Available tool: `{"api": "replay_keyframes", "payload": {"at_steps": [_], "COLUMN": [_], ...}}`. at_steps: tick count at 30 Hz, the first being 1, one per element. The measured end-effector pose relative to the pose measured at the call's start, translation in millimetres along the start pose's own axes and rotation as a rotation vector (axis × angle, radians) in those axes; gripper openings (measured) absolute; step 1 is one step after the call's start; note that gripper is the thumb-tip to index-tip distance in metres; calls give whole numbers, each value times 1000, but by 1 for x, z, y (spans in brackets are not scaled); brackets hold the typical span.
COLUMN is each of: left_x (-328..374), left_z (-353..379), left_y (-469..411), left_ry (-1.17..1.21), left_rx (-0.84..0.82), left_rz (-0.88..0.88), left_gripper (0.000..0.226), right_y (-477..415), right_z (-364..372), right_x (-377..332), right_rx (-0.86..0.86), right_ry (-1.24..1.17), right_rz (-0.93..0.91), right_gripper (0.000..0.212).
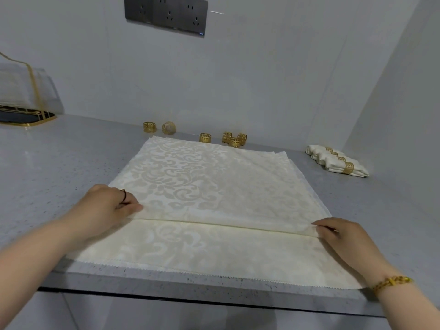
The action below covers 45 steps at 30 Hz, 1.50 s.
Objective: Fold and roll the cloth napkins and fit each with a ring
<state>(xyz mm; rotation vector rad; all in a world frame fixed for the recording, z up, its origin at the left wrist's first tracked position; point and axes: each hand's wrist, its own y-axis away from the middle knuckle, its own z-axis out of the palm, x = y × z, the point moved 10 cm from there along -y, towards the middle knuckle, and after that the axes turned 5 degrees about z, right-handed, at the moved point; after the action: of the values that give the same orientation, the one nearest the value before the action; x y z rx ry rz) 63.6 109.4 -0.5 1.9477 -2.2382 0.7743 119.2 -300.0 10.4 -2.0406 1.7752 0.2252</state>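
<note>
pinches fold's left end with left hand [107,206], fingers curled on cloth | find top napkin [214,177] mid-counter [59,163] | keep both ends level, crease straight, avoid dragging lower sheets [315,198] | pinches right end with right hand [342,236] | can't count sheets; fingertips under fold hidden

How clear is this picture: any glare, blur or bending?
Head view: soft, even light, no hard glare; faint shadows under the left hand and right hand; the napkin loses its pattern toward the right; the gold-trimmed holder at far left looks smeared; the wide lens slants the wall corner at right.
</note>
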Motion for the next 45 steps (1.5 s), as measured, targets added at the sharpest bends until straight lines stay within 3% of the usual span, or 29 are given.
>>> {"api": "replay_keyframes", "payload": {"at_steps": [3,6,10,13,14,17,22,27,29,32,36,41,45], "left_x": [-11,-11,23,45,42,31,19,38,46,52,15,-4,-9], "left_z": [-1,-3,-12,-2,2,3,-3,-17,-21,-21,-10,-4,-2], "left_y": [-6,-9,-12,0,2,13,6,4,9,18,19,12,14], "left_ry": [120,-10,-254,-417,-411,-338,-214,-283,-288,-300,-101,133,117], "left_rx": [41,77,174,187,139,94,91,230,226,188,75,26,42], "left_rz": [-144,-117,188,456,461,375,123,250,283,327,43,-107,-171], "left_gripper": [18,19,42,8,19,39,20,23,9,11,18,9,7], "right_y": [-10,-18,-22,-14,-10,0,-5,-11,-7,1,6,-2,-8], "right_z": [9,16,5,16,19,20,15,-1,-6,-3,-1,7,11], "right_x": [-1,-3,-27,-30,-27,-17,-16,-10,-6,9,16,5,1], "right_rx": [-72,-110,105,86,64,3,72,64,30,-61,-127,-147,-119], "right_ry": [19,122,307,329,319,281,280,151,114,43,-26,35,60], "right_rz": [41,60,-126,-274,-290,-302,-276,-55,-30,39,98,69,61], "right_gripper": [21,8,30,38,35,27,29,24,24,22,22,25,11]}}
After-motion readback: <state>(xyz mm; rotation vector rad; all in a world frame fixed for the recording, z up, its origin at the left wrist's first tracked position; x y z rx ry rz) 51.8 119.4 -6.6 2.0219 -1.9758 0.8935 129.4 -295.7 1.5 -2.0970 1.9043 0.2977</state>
